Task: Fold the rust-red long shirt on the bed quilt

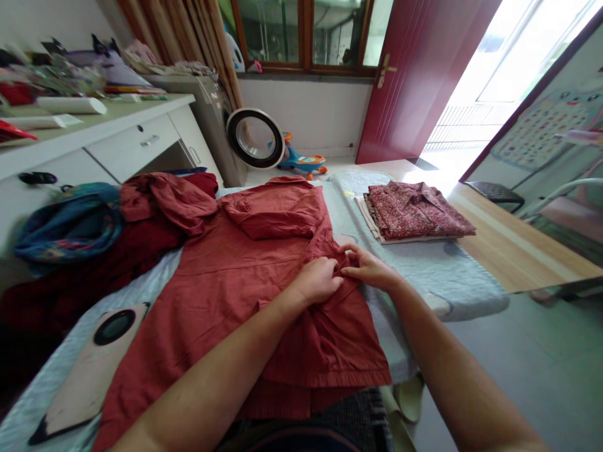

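Observation:
A rust-red jacket (245,285) lies spread over the cloth-covered table, its collar toward the far edge. One sleeve (277,216) is folded across the upper part; the other stretches left toward a heap of clothes. My left hand (321,280) is closed on the fabric near the right side of the waist. Close beside it, my right hand (365,267) pinches the same bunched fabric at the jacket's right edge. What lies between the fingertips is partly hidden by the fingers. The gathered hem (348,376) rests near the front edge.
Folded patterned clothes (419,213) are stacked at right on the light blue cloth (438,276). A phone-like pale tablet case (94,370) lies at left, near dark red clothes and a blue patterned garment (70,220). Behind stand an open washing machine door (255,138) and a toy car (301,162).

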A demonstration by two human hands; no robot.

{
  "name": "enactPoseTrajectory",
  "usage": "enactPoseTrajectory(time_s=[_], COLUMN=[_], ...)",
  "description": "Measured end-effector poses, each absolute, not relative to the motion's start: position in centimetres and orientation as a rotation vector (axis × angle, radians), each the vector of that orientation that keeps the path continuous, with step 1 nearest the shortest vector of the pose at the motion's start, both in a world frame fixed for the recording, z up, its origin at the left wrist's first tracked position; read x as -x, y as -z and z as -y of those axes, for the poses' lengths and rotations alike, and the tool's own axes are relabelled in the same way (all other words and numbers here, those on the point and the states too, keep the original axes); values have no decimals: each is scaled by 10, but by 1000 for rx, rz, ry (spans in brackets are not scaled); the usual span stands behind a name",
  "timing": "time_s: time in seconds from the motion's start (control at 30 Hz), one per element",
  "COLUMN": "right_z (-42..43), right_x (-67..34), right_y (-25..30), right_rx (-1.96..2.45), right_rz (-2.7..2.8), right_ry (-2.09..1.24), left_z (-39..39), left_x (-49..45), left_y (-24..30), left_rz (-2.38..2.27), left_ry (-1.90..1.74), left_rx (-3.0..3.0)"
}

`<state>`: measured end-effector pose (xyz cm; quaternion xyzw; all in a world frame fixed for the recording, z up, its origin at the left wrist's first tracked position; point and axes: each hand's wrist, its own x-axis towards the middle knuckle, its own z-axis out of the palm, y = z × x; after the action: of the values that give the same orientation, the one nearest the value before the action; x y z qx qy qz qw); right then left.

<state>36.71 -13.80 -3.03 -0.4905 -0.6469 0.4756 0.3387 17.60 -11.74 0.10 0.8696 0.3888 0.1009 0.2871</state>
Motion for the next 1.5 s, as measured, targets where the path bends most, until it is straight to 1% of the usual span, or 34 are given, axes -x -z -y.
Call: enactPoseTrajectory(time_s=[0.13, 0.2, 0.33, 0.47, 0.57, 0.67, 0.8, 0.87, 0.93, 1.0, 1.07, 1.17, 1.3, 1.4, 1.5], right_z=[145, 149, 156, 161, 164, 166, 168, 172, 178, 186, 194, 203, 207, 208, 209], right_x=[-360, -358, -353, -350, -351, -350, -351, -353, -355, -355, -351, -342, -328, -321, -319], right_y=[37, 43, 47, 41, 35, 31, 31, 34, 38, 41, 43, 44, 45, 51, 56], right_rx=[1385, 1409, 1203, 1015, 944, 948, 1053, 1186, 1394, 1613, 1769, 1854, 1870, 1931, 1988], right_rz=[1478, 1379, 1213, 1110, 1072, 1044, 1059, 1092, 1143, 1228, 1312, 1405, 1626, 1780, 1861], right_ry=[-1190, -1269, -1484, -1579, -1606, -1583, -1515, -1423, -1251, -1006, -744, -409, -56, -3, -9], left_z=[108, 108, 112, 113, 112, 114, 119, 120, 116, 107, 95, 82, 81, 82, 75], left_x=[-186, -185, -184, -186, -186, -186, -183, -180, -175, -170, -165, -164, -170, -169, -163], left_y=[23, 32, 35, 35, 39, 43, 38, 33, 30, 32, 38, 45, 43, 38, 33], left_rz=[-935, -889, -819, -769, -704, -691, -819, -972, -1201, -1410, -1487, -1376, -1058, -960, -1019], left_ry=[-529, -623, -670, -657, -714, -807, -908, -988, -1104, -1154, -1084, -962, -946, -836, -703], left_rx=[-1881, -1675, -1441, -1301, -1183, -1157, -1531, -1790, -1950, -1963, -1857, -1619, -1449, -1475, -1451])
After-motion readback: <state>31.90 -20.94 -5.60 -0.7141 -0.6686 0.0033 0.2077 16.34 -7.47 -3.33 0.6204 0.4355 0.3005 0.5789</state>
